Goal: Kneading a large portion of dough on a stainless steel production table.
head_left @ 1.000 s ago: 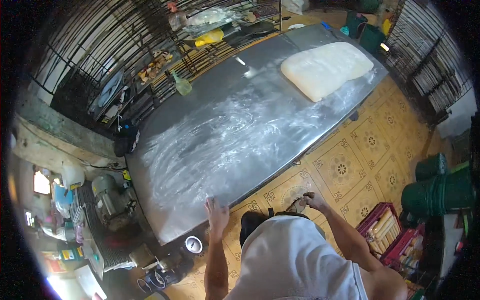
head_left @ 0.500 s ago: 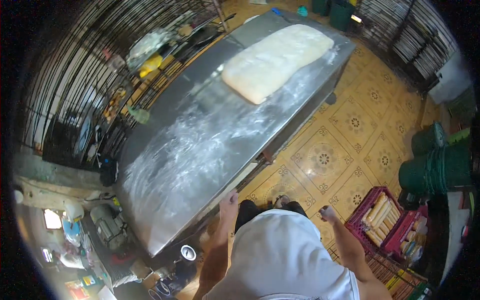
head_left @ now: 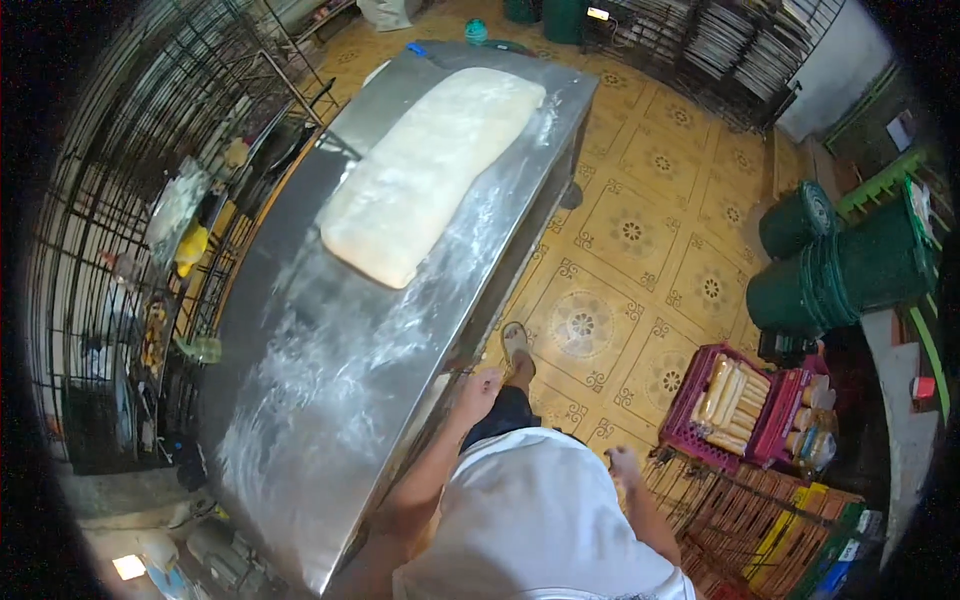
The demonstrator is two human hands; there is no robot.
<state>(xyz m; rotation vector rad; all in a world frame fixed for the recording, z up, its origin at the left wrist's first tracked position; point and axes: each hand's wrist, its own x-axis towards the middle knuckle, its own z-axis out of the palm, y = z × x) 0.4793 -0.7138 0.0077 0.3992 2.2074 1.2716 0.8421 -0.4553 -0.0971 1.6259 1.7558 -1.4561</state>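
Observation:
A long slab of pale floured dough [head_left: 425,175] lies on the far part of the metal table [head_left: 290,400], whose near surface is streaked with flour. My left hand [head_left: 478,392] is beside the table's right edge, fingers curled, nothing visible in it. Low at my right side hangs my right hand [head_left: 624,465], blurred and partly behind my white shirt [head_left: 540,510], so its grip is unclear.
Wire racks [head_left: 110,290] line the left. On the patterned floor [head_left: 600,250] at right are pink crates [head_left: 690,410] of bagged long items, green buckets [head_left: 800,290] and stacked orange crates [head_left: 730,530]. More racks [head_left: 730,60] stand at the back. My sandalled foot [head_left: 516,340] shows beside the table.
I have moved along the table and turned, bringing the dough closer to straight ahead. My left hand rose from the near corner along the edge; a foot has come into sight ahead.

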